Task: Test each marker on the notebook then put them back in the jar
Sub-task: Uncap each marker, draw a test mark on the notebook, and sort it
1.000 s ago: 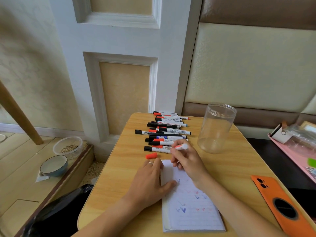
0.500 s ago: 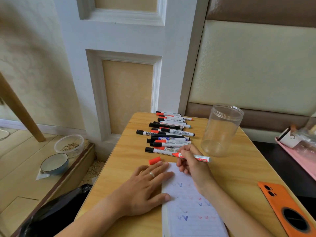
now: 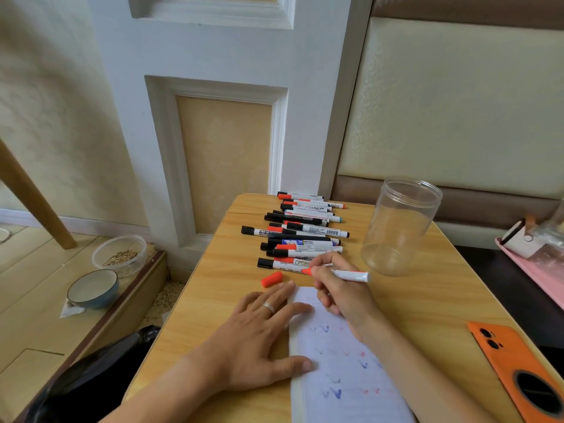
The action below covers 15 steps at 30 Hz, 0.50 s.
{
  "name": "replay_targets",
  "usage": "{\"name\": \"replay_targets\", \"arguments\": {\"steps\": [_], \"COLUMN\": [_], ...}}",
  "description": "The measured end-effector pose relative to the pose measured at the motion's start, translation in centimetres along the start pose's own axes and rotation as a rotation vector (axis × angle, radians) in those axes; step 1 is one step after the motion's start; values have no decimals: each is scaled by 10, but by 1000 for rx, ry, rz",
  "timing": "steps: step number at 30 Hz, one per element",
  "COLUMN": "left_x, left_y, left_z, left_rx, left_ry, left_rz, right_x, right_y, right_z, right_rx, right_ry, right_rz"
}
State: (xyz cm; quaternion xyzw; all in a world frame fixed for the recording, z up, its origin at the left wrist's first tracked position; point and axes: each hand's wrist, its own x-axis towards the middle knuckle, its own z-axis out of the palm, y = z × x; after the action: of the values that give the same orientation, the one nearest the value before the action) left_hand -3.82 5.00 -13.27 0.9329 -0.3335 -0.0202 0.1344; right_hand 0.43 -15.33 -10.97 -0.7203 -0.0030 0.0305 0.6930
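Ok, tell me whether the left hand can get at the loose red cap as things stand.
Probably yes: the left hand lies flat and holds nothing, and the small red plastic cap sits on bare tabletop just beyond its fingers.

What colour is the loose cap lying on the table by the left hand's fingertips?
Red-orange. The cap shows clearly in the head view, just beyond the left hand.

My head camera looks forward and down from close above — my left hand (image 3: 259, 337) lies nearest, the table (image 3: 213, 288) stretching beyond it to the wall.
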Motion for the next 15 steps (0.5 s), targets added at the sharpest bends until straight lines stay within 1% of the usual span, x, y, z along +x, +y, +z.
{"name": "replay_targets", "arguments": {"steps": [3,10,15], "left_x": [0,-1,0], "left_y": [0,3,2], "left_z": [1,-1,0], "left_rx": [-5,1,3], "left_ry": [-12,-14,13], "left_rz": [-12,-14,-14], "right_x": [-1,0,-3], "right_y": [-4,-9,-1], "right_z": [-2,-6,-2], "right_rx": [-9,-56,-57], "right_ry": [-8,-16,46], "right_rz": [-9,45,28]}}
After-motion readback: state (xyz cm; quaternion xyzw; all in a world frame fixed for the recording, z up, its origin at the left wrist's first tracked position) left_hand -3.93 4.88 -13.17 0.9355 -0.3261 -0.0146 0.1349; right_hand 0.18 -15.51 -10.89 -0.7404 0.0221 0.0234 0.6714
